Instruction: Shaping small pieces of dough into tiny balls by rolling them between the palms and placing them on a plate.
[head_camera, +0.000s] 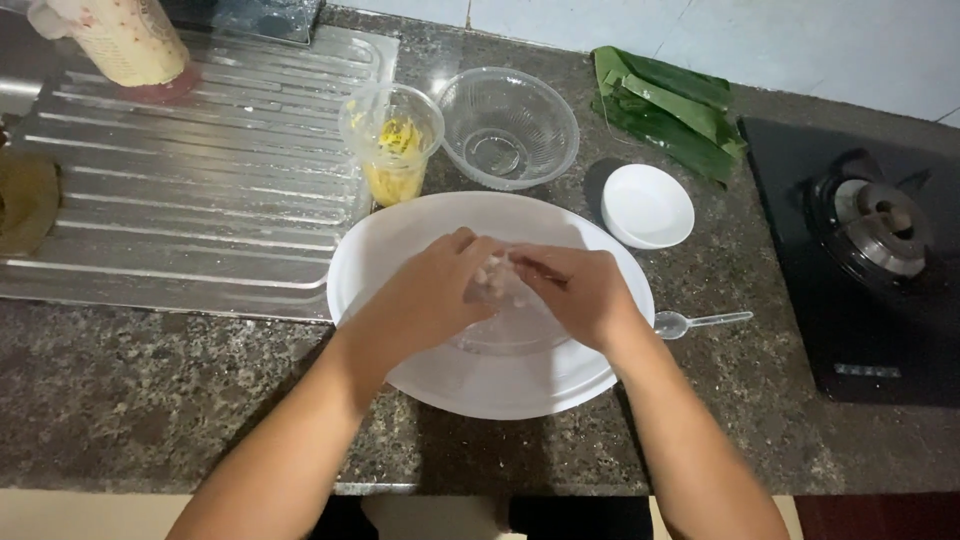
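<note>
Translucent wrapper (505, 320) on white plate (400, 250) is pinched by left hand (425, 295) and right hand (575, 290) fingertips.

Both hands' fingers (495, 268) pinched together

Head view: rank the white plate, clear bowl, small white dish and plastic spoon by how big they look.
1. white plate
2. clear bowl
3. small white dish
4. plastic spoon
The bowl lies farther from the camera, yet still looks bigger than the dish.
</note>
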